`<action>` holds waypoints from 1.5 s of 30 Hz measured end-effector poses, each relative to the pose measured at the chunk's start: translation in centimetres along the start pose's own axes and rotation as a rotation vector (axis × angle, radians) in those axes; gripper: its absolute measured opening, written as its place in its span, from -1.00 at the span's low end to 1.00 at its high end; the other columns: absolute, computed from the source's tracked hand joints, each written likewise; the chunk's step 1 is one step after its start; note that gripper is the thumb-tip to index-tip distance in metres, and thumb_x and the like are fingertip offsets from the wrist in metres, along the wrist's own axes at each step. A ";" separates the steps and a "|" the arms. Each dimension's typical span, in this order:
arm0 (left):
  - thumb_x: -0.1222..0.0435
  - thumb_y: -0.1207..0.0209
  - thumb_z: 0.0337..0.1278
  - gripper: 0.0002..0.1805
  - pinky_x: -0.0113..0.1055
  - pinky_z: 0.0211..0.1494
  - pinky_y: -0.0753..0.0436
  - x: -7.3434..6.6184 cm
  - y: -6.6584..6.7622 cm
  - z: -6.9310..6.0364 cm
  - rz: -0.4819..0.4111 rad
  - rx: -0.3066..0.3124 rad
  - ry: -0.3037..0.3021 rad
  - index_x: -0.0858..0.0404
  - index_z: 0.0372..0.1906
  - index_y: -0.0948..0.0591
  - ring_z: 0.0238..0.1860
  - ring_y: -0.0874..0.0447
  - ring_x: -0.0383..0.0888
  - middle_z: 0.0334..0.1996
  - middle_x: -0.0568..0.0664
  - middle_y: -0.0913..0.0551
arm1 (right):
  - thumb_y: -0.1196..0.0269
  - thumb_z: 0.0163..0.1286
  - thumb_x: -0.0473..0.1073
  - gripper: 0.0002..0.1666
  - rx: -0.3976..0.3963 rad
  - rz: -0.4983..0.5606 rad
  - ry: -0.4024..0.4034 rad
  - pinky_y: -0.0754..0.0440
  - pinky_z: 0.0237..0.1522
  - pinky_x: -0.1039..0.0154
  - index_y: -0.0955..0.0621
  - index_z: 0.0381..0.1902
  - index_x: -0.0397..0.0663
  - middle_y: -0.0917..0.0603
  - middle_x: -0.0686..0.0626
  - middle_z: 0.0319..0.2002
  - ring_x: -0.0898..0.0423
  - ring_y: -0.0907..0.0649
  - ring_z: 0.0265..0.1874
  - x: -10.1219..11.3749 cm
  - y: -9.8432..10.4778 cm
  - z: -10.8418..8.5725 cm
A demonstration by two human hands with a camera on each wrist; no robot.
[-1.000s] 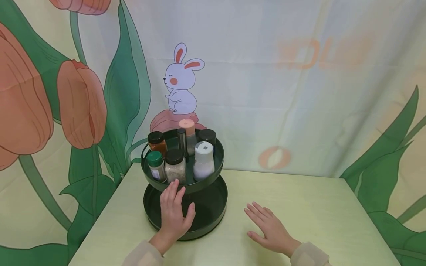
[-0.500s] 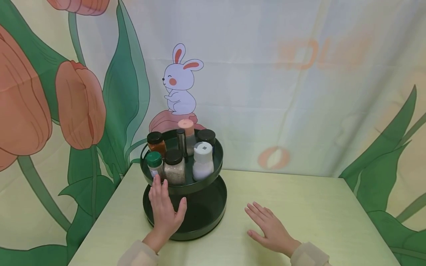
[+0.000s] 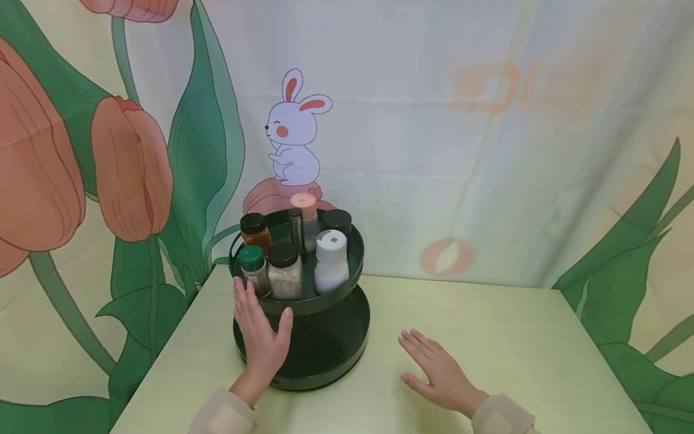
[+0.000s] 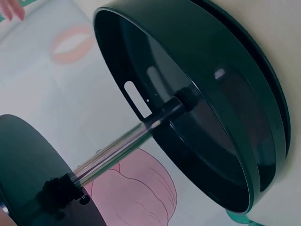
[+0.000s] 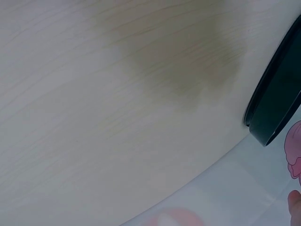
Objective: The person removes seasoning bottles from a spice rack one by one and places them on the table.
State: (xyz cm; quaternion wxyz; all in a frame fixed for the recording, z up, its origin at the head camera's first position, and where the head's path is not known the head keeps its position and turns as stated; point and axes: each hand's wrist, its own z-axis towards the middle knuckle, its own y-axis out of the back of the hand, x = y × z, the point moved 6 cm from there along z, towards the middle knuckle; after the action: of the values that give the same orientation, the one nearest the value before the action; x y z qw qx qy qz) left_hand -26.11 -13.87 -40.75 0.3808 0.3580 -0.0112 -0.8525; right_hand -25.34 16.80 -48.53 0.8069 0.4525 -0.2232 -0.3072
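Note:
A dark green two-tier round rack (image 3: 320, 378) stands on the table. Its upper tray (image 3: 309, 307) bears several jars, among them a green-lidded jar (image 3: 252, 259), a black-lidded jar (image 3: 284, 278) and a white bottle (image 3: 331, 265). My left hand (image 3: 261, 337), fingers extended, is at the front left of the upper tray beside the green-lidded jar; whether it touches the rim I cannot tell. The left wrist view shows the lower tray (image 4: 221, 52) and a clear post (image 4: 113, 153). My right hand (image 3: 441, 377) is right of the rack, fingers straight, holding nothing.
A pale table (image 3: 466, 313) extends right of the rack. Behind it hangs a curtain (image 3: 401, 150) printed with a rabbit and tulips. An orange-filled jar (image 3: 256, 232), a pink-capped bottle (image 3: 305, 214) and a slim black container (image 3: 296, 232) stand toward the upper tray's back.
My left hand has moved left along the front of the upper tray, from the black-lidded jar to the green-lidded one. My right hand and the jars have stayed nearly still.

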 end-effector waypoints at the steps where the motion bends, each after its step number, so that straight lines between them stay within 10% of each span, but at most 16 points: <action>1: 0.10 0.01 0.08 -0.20 0.24 0.26 0.20 0.2 0.0 0.0 -0.011 0.010 0.029 0.34 0.33 0.07 0.39 0.30 0.07 0.38 0.18 0.23 | -0.11 0.19 0.13 -0.29 0.001 0.003 -0.001 -0.34 0.10 0.03 -0.30 0.25 -0.06 -0.37 -0.05 0.23 -0.04 -0.35 0.21 0.0 0.0 0.0; 20: 0.12 0.09 0.21 -0.20 0.07 0.35 0.24 1.6 0.2 1.2 -0.213 0.096 0.420 0.23 0.37 0.25 0.40 0.44 -0.07 0.39 -0.04 0.40 | -0.13 0.17 0.11 -0.28 -0.001 0.000 -0.012 -0.36 0.11 0.08 -0.31 0.24 -0.07 -0.35 0.00 0.24 -0.01 -0.35 0.21 0.0 0.1 0.3; 45: 0.14 0.20 0.25 -0.20 -0.13 0.39 0.37 2.7 -0.3 2.6 -0.369 0.096 0.702 0.07 0.34 0.46 0.37 0.57 -0.21 0.37 -0.12 0.51 | -0.13 0.17 0.10 -0.27 0.001 0.039 -0.040 -0.34 0.12 0.04 -0.28 0.26 -0.06 -0.35 -0.04 0.24 -0.01 -0.33 0.23 -0.3 0.5 1.0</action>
State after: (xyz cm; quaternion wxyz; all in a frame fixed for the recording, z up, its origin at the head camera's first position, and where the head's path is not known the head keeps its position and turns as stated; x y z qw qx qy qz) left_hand -29.16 -16.06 -40.57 0.1847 0.6408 0.1442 -0.7311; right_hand -26.07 16.57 -47.65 0.8080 0.4421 -0.2482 -0.3000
